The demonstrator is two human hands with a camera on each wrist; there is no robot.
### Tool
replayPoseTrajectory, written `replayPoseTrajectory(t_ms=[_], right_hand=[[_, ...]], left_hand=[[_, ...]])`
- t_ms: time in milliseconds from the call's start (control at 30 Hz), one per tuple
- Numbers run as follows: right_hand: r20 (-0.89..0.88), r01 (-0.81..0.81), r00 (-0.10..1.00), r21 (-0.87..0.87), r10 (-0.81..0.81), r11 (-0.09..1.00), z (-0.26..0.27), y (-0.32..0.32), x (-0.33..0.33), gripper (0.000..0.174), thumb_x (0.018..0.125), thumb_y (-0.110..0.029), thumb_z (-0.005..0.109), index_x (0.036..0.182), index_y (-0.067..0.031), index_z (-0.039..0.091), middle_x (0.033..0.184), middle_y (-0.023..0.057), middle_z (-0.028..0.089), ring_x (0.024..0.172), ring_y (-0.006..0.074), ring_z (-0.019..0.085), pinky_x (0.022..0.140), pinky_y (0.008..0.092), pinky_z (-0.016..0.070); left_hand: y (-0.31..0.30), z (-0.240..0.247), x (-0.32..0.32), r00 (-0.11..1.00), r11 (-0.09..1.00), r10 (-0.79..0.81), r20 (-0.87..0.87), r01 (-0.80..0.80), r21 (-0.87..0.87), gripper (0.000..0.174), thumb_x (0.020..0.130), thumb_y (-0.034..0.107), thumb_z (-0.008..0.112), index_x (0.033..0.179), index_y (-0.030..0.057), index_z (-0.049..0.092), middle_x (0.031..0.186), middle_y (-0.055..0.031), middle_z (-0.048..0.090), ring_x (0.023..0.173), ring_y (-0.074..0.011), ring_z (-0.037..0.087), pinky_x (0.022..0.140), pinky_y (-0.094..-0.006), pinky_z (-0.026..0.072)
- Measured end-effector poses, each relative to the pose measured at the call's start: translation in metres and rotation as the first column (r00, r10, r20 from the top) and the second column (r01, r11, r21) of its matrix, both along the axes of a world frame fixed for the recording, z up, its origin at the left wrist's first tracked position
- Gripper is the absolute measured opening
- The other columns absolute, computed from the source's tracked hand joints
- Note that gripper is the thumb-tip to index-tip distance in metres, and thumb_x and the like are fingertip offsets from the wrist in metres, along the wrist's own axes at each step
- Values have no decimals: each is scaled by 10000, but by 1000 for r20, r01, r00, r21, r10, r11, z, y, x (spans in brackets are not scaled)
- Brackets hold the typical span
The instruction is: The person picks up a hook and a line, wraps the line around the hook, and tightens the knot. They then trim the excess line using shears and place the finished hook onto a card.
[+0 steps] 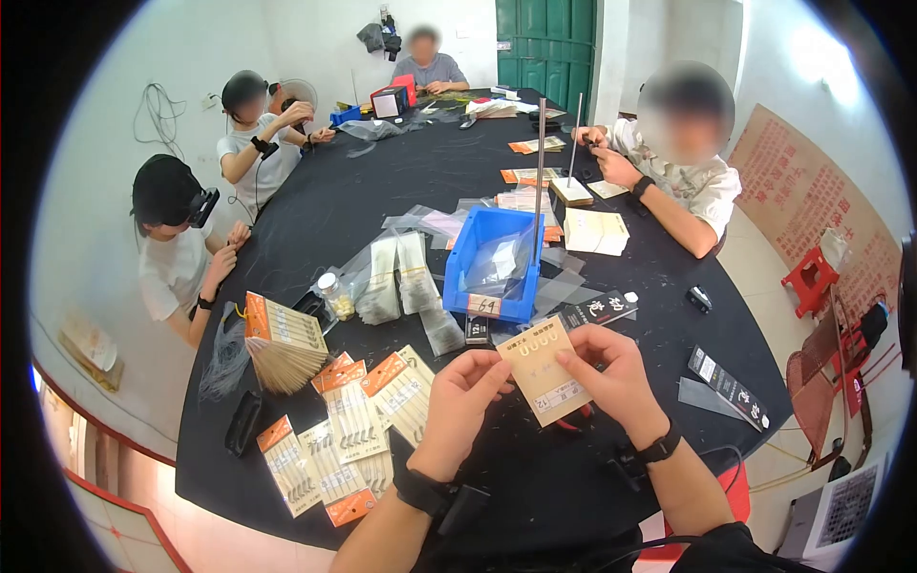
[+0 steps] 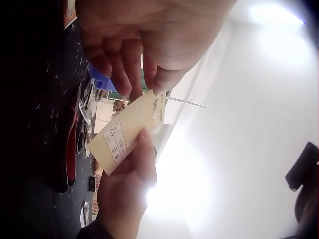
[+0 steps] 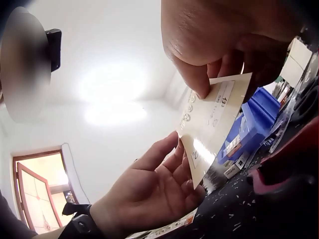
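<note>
A small cream card with arched cut-outs along its top and a white label marked 12 is held up over the table in front of me. My right hand pinches its right side, thumb flat on the front face and fingers behind. On the other side, my left hand holds the upper left edge between thumb and fingertips. From the left wrist, the card shows its label and cut-outs; in the right wrist view, light glares off the card.
A blue bin marked 64 stands beyond the card. Packed hook cards lie at left beside a fanned card stack. A capped jar, clear sleeves and black packets lie around. Several people sit around the table.
</note>
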State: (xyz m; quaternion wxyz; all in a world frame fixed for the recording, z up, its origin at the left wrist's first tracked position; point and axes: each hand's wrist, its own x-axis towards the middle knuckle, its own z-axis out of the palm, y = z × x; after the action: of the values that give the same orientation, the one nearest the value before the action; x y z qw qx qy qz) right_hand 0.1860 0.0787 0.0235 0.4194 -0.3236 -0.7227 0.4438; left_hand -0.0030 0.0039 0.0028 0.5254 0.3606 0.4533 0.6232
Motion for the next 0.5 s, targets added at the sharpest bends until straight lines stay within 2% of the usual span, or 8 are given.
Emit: replayPoseTrajectory(t_ms=[200, 500], right_hand=[[25, -23, 999, 21, 22, 1000, 2, -1, 0, 109, 879, -104, 658, 933, -9, 654, 733, -23, 635, 621, 12, 539, 561, 184, 426], [58, -22, 998, 92, 17, 996, 2, -3, 0, 118, 851, -102, 671, 909, 0, 655, 681, -15, 593, 591, 31, 512, 541, 202, 408]], left_hand=[[0, -5, -2, 999, 999, -48, 17, 48, 21, 159, 914, 169, 627, 1005, 39, 616, 890, -2, 645, 791, -63, 567, 705, -214, 425], [0, -6, -1, 999, 998, -49, -9, 49, 26, 118, 908, 152, 628, 971, 53, 614, 879, 3, 649, 779, -51, 568, 688, -207, 418]])
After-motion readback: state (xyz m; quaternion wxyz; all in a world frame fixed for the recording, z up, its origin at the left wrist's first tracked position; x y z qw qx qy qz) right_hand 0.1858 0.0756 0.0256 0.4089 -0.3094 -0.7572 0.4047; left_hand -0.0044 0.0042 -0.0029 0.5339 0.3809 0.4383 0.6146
